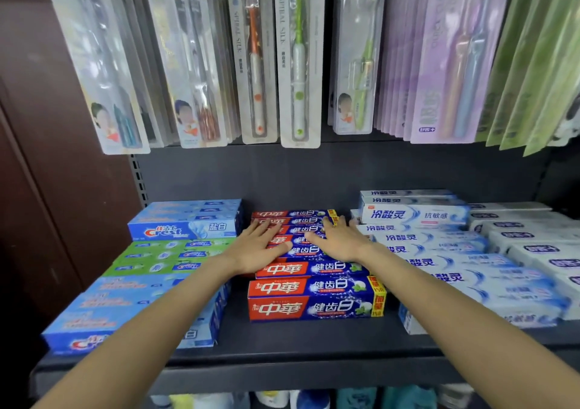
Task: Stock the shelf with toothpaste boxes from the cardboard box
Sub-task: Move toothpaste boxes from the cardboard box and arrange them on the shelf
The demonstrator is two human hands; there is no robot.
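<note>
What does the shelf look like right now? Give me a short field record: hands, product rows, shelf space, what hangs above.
left hand: flat, fingers straight, on the red-and-blue toothpaste boxes
right hand: flat on the same row, further back
middle row: red-and-blue boxes, running front to back
left rows: blue and green Crest boxes
right rows: white-and-blue boxes
shelf: dark, bare strip in front of the middle row
above: hanging toothbrush packs
cardboard box: not in view

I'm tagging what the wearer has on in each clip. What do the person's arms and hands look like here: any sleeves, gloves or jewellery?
Both forearms are bare as far as the picture shows: no sleeves, gloves or watch. The left hand is bare too. The right hand seems to carry a ring on one finger, too small to be sure.
</note>
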